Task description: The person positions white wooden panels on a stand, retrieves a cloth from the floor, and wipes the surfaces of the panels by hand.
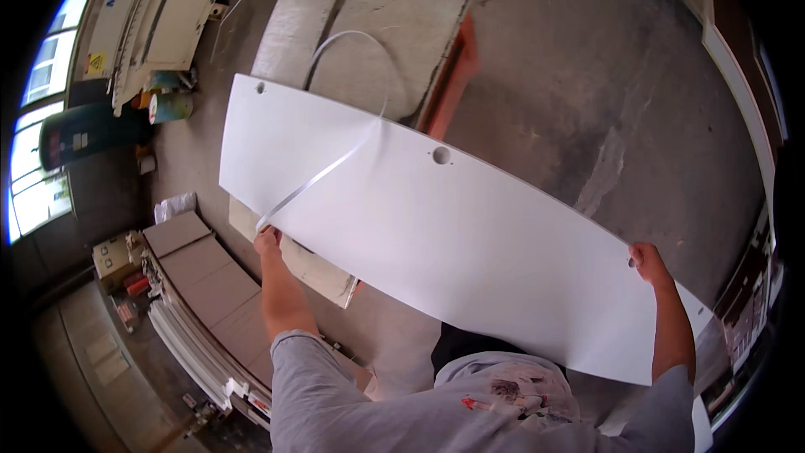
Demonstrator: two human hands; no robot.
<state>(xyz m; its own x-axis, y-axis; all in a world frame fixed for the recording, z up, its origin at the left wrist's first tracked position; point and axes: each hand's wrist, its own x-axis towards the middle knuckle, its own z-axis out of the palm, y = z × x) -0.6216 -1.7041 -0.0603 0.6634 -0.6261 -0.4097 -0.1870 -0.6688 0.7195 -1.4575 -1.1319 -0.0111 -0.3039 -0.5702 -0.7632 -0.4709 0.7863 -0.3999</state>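
A long white panel (352, 193) lies across in front of me, with round holes near its far edge. Its left part rests over a worn board-topped stand; the right part reaches past my right side. My left hand (267, 240) is closed at the panel's near left edge, pinching the end of a thin white strip (323, 174). From there the strip crosses the panel and curls in a loop above the stand. Whether these fingers also grip the panel is hard to make out. My right hand (647, 262) is wrapped over the panel's far edge at the right, beside a small hole.
The stand (394, 42) has a scuffed top and an orange frame. At lower left are stacked brown boards (205, 273) with long white pieces (189, 344) alongside. A large pale machine (168, 17) and drums (170, 107) stand at far left. More panels (738, 75) lean along the right.
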